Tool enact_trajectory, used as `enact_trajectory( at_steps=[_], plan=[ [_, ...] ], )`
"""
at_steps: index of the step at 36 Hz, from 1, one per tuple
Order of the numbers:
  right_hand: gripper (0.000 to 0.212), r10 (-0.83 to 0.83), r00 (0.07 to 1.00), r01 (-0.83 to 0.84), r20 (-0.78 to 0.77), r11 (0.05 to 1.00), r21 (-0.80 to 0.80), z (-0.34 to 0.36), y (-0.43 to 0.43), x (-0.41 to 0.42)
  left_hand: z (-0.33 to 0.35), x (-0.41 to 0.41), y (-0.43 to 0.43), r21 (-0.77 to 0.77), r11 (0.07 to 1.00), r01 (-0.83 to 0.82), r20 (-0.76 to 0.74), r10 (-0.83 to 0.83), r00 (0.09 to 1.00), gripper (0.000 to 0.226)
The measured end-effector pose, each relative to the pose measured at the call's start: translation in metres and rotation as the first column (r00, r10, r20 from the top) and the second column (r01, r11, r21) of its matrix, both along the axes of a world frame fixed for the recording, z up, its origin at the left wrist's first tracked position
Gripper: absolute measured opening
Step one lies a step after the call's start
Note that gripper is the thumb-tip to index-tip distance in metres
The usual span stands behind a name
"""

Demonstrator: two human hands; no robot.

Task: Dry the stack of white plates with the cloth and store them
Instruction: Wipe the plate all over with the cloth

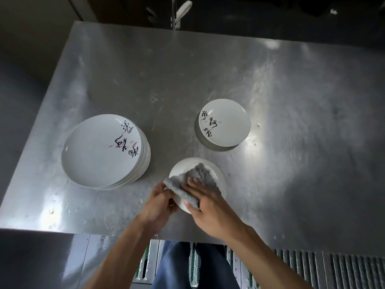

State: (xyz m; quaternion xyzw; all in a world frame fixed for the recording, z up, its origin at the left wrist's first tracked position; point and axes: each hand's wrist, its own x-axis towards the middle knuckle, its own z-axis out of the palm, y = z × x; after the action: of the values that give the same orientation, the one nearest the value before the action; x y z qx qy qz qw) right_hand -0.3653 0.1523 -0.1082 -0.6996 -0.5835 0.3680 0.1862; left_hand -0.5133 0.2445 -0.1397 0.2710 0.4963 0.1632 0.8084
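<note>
Head: cloth (pixel 200 178) beneath right grip (pixel 208 206), atop plate (pixel 183 168).

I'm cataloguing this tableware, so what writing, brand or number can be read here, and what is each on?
Top plate of the left stack: black brush characters by its rim, seen sideways, too stylised to read.
Plate on the right: a column of similar brush characters, not legible either.
The wiped plate, partly under the cloth: no writing shows.
Table: no label, number or brand.
</note>
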Motion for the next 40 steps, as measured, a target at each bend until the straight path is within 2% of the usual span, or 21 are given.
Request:
enact_trajectory(
  at_steps=[3,6,11,13,17,20,22,24,26,28,30,32,34,35,37,39,40],
  plan=[
    [0.049,0.028,1.000,-0.028,-0.012,0.999,-0.030,0.005,-0.014,0.007,-0.001,-0.004,0.003,-0.009,1.000,-0.010,-0.003,0.010,1.000,0.014],
    [0.049,0.029,0.996,-0.022,0.080,0.996,-0.084,0.004,-0.024,0.018,-0.003,-0.007,0.003,-0.039,0.999,-0.019,0.029,0.020,0.999,0.010],
    [0.055,-0.037,0.976,0.076,0.217,0.982,-0.175,-0.009,-0.006,0.032,-0.002,-0.010,-0.004,-0.045,0.998,0.045,0.083,-0.041,0.996,0.043],
    [0.057,-0.072,0.975,0.114,0.210,0.973,-0.199,-0.011,0.008,0.029,0.000,-0.008,-0.005,-0.038,0.998,0.051,0.078,-0.048,0.996,0.045],
    [0.059,-0.095,0.983,0.119,0.158,0.983,-0.144,-0.007,0.024,0.010,0.005,-0.006,-0.001,-0.009,1.000,0.028,0.057,-0.027,0.998,0.037],
    [0.055,0.018,0.990,-0.011,0.138,0.998,-0.054,-0.001,0.018,-0.001,0.007,-0.007,0.004,0.012,1.000,0.023,0.061,-0.023,0.998,0.034],
    [0.052,0.086,0.994,-0.086,0.066,0.996,-0.009,0.003,0.007,-0.004,0.006,-0.012,0.006,0.010,1.000,0.012,0.067,-0.013,0.998,0.029],
    [0.049,0.106,0.994,-0.107,0.034,0.994,0.003,0.006,-0.006,-0.002,0.004,-0.017,0.006,-0.004,1.000,0.000,0.064,0.000,0.998,0.029],
    [0.046,0.092,0.994,-0.090,0.063,0.996,-0.028,0.006,-0.017,0.006,0.000,-0.021,0.003,-0.016,1.000,0.006,0.043,-0.005,0.999,0.030],
    [0.043,0.031,0.995,-0.025,0.098,0.998,-0.063,0.004,-0.020,0.015,-0.003,-0.024,-0.001,-0.015,1.000,0.021,0.026,-0.020,0.999,0.028],
    [0.042,-0.112,0.989,0.122,0.093,0.986,-0.112,-0.002,-0.016,0.021,-0.004,-0.025,-0.005,-0.009,0.999,0.042,0.026,-0.042,0.999,0.032],
    [0.047,-0.379,0.925,0.373,0.019,0.899,-0.230,-0.004,-0.003,0.021,-0.003,-0.024,-0.007,-0.003,0.997,0.072,0.040,-0.072,0.997,0.043],
    [0.052,-0.565,0.822,0.523,-0.070,0.799,-0.297,-0.006,0.014,0.017,-0.001,-0.022,-0.007,0.017,0.993,0.114,0.052,-0.115,0.992,0.048],
    [0.050,-0.562,0.821,0.522,-0.103,0.811,-0.265,-0.005,0.021,0.012,0.000,-0.021,-0.007,0.027,0.991,0.134,0.060,-0.136,0.989,0.048],
    [0.045,-0.389,0.917,0.384,-0.089,0.921,-0.068,0.002,0.034,0.000,0.003,-0.018,-0.006,0.044,0.985,0.165,0.075,-0.168,0.983,0.045],
    [0.042,-0.058,0.998,0.055,0.028,0.993,0.102,0.005,0.037,-0.010,0.006,-0.017,-0.004,0.058,0.984,0.168,0.071,-0.172,0.983,0.034],
    [0.040,0.057,0.996,-0.062,0.067,0.995,0.076,0.004,0.037,-0.010,0.007,-0.017,-0.002,0.064,0.985,0.160,0.062,-0.164,0.984,0.027]
  ],
)
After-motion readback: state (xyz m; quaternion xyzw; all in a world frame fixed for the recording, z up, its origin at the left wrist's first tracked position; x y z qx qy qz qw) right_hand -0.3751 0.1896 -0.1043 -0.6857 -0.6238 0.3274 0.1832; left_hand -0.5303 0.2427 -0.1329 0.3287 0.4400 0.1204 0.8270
